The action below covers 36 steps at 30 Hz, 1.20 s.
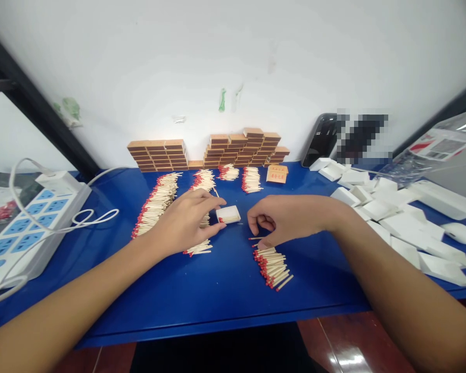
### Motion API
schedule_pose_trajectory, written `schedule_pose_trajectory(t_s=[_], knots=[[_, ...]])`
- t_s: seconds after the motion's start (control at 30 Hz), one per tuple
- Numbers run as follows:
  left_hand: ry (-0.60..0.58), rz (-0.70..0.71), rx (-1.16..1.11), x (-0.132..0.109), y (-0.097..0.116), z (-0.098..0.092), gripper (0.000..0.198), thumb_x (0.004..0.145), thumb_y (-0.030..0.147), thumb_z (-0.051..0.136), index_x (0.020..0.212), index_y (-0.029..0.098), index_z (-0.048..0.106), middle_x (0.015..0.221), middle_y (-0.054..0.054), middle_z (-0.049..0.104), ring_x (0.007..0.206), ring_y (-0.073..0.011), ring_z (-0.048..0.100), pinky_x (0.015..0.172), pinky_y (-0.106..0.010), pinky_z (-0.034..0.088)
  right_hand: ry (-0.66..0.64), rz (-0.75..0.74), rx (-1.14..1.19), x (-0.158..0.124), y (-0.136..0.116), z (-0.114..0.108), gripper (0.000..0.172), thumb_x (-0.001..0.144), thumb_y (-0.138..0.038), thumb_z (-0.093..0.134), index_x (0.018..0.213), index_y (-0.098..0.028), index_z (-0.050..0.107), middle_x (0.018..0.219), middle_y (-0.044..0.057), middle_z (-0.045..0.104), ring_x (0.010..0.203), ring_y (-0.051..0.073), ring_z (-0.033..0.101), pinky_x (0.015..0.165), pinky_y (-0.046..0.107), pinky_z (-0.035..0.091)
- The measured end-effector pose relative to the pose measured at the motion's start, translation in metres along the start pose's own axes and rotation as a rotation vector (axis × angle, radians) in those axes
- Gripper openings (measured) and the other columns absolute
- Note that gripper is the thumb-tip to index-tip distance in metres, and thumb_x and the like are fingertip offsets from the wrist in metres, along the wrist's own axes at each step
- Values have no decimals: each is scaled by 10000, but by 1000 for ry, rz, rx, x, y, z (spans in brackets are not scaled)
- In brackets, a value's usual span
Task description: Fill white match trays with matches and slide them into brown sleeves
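My left hand (188, 220) grips a small white matchbox tray (228, 213) by its left end, thumb and index finger on opposite sides. A few red-tipped matches lie along the tray's near side. Just right of it, my right hand (273, 220) hovers low with curled fingers, thumb and index apart over a couple of loose matches. Below the thumb spreads a pile of matches (273, 267). More matches lie under and behind my left hand, including a long row of matches (157, 202) to its left.
Stacked matchboxes (158, 154) line the wall, with more boxes (244, 147) beside them. A flat orange matchbox sleeve (277, 173) lies at the back. White trays (396, 217) heap on the right near a phone (321, 139). A power strip (34, 223) with white cables sits left.
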<state>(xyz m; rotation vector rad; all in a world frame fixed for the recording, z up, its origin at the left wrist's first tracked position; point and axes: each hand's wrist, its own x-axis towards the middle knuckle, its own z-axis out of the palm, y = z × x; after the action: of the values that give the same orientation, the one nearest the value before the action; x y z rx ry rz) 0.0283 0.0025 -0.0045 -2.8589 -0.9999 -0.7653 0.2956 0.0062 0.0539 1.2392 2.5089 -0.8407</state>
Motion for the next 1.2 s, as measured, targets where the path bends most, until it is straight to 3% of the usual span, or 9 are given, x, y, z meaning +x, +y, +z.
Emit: schedule_pose_trajectory(t_s=[0.27, 0.43, 0.63, 0.8, 1.03, 1.2], knots=[[-3, 3, -9, 1, 1, -1, 345, 946, 343, 737, 1243, 179, 672, 1131, -107, 738, 1070, -258, 705, 940, -423, 586, 54, -12, 10, 2, 5, 0, 239, 825, -459, 766, 909, -241, 717, 790, -2, 650, 663, 155, 562, 575, 304, 381], [-8, -9, -13, 0, 1, -1, 337, 947, 346, 734, 1236, 184, 676, 1132, -103, 744, 1088, -259, 705, 950, -423, 584, 45, -49, 21, 5, 9, -1, 249, 803, -409, 796, 973, -237, 734, 785, -4, 638, 672, 156, 564, 584, 294, 378], [-4, -3, -6, 1, 1, -1, 353, 937, 348, 746, 1236, 172, 681, 1124, -106, 746, 1086, -263, 706, 957, -432, 584, 76, -26, 3, 11, 11, 0, 196, 886, -409, 716, 854, -216, 730, 767, 8, 657, 654, 153, 553, 591, 304, 374], [-20, -23, -10, 1, 0, -3, 366, 949, 350, 726, 1261, 165, 675, 1122, -120, 734, 1109, -280, 694, 986, -454, 571, 104, 16, -30, 9, 10, 3, 255, 937, -449, 633, 855, -213, 686, 794, 26, 705, 645, 166, 570, 578, 314, 366], [-45, -55, 14, 1, -3, -5, 389, 962, 369, 708, 1302, 184, 665, 1145, -115, 723, 1132, -292, 674, 957, -443, 561, 162, 7, -80, 15, -2, 14, 39, 828, -213, 635, 792, -205, 650, 785, 29, 695, 648, 162, 555, 577, 307, 340], [-32, -49, 15, 1, -4, -5, 400, 958, 374, 710, 1310, 188, 664, 1144, -116, 717, 1118, -288, 676, 954, -446, 561, 171, 47, -145, 17, -12, 14, 68, 787, -133, 629, 757, -194, 621, 805, 38, 694, 660, 157, 539, 597, 301, 334]])
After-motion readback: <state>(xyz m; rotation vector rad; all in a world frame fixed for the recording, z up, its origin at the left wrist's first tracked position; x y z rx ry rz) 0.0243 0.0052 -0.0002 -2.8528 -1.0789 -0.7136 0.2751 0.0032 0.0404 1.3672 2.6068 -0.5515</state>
